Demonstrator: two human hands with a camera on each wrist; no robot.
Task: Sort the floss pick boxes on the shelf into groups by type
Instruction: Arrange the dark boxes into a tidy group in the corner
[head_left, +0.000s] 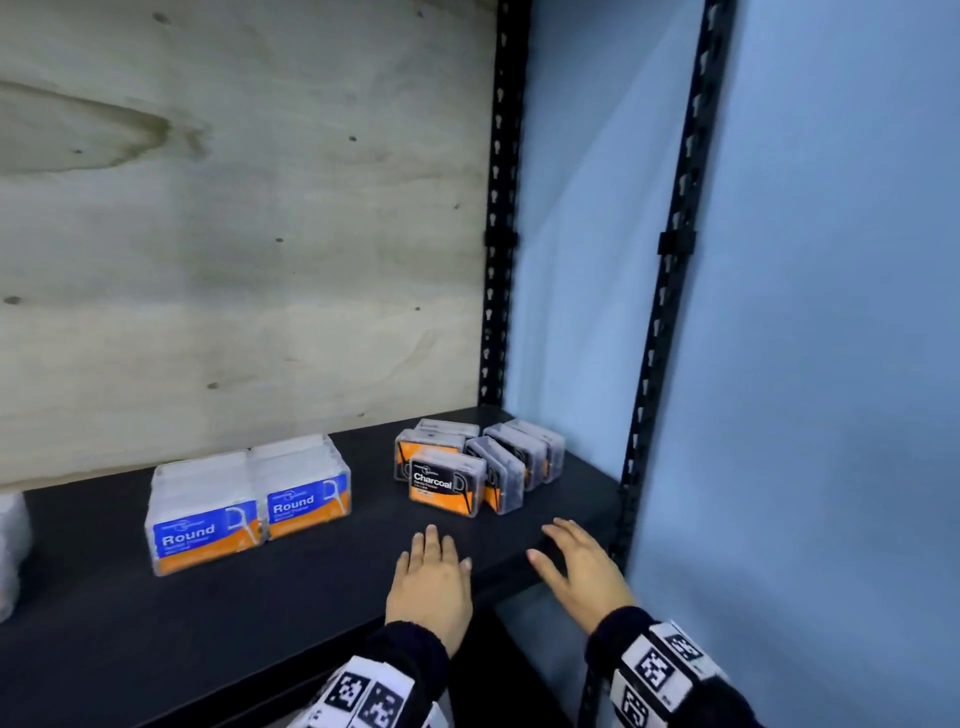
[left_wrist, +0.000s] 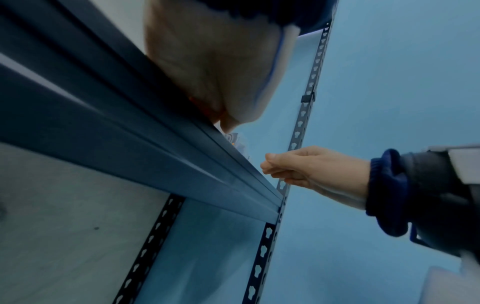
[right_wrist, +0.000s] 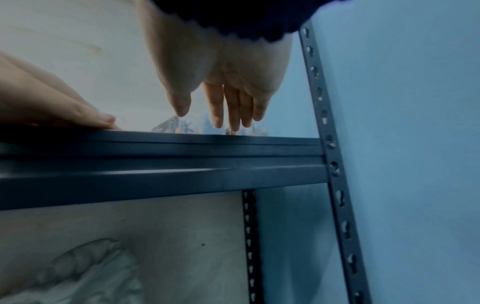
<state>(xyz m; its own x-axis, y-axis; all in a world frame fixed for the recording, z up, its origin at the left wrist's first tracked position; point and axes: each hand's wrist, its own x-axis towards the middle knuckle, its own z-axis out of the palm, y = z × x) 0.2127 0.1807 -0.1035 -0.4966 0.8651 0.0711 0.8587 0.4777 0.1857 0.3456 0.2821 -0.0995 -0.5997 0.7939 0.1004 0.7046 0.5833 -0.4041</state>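
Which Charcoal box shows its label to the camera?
The frontmost Charcoal box, nearest the left hand; the others behind it stand turned or hidden.

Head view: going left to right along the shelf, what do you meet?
Partly cut-off clear packs at the edge → Round boxes → Charcoal boxes → rack upright. Nearer the camera: left hand, then right hand.

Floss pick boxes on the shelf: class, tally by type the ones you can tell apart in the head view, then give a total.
Round: 2 at the front; the boxes in the rows behind them blur together
Charcoal: 6
Total: 8 that can be counted
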